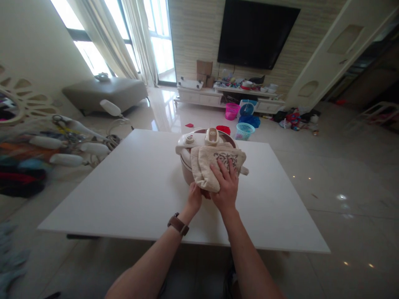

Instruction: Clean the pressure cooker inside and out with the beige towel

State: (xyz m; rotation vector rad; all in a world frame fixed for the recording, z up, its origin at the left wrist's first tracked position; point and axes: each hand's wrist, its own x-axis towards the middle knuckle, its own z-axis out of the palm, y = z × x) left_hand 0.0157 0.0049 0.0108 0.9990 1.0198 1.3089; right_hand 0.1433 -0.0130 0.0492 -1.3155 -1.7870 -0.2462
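Note:
A cream pressure cooker (187, 168) stands on the white table (140, 182), with a knob and a brown-and-cream valve piece on its lid. A folded beige cloth (207, 168) with a dark swirl pattern drapes over its near side. My right hand (227, 187) lies on the cloth against the pot, fingers stretched and spread. Below the cloth's lower left corner, my left hand (195, 197) is closed, with a dark watch on the wrist. What it grips is hidden; a small dark red patch shows between the hands.
Beyond the table, a teal basket (245, 131) and a pink basket (232, 111) stand on the floor. A low white cabinet (199, 96) holds clutter under a wall television (257, 33). At left, a fixture with white lamp shades (67, 160) stands close to the table.

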